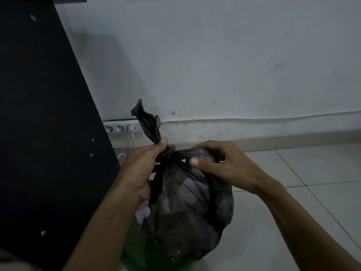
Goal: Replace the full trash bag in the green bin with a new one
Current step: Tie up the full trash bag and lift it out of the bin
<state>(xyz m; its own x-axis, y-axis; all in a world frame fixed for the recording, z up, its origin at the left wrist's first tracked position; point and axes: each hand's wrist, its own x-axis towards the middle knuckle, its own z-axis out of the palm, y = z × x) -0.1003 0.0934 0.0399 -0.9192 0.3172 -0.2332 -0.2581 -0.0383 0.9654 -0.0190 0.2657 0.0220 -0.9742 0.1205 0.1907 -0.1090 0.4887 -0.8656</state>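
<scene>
Tiled floor (322, 202), white wall (234, 55), dark panel (39, 114) left. Black trash bag (187, 208), full and bulging, sits in the green bin (134, 233). Left hand (140, 167) grips the twisted neck just below the loose tail; right hand (220, 163) pinches the bag's top beside the knot. No legible writing.

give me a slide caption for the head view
Both hands, left hand and right hand, knot the neck of the full black trash bag above the green bin.
</scene>
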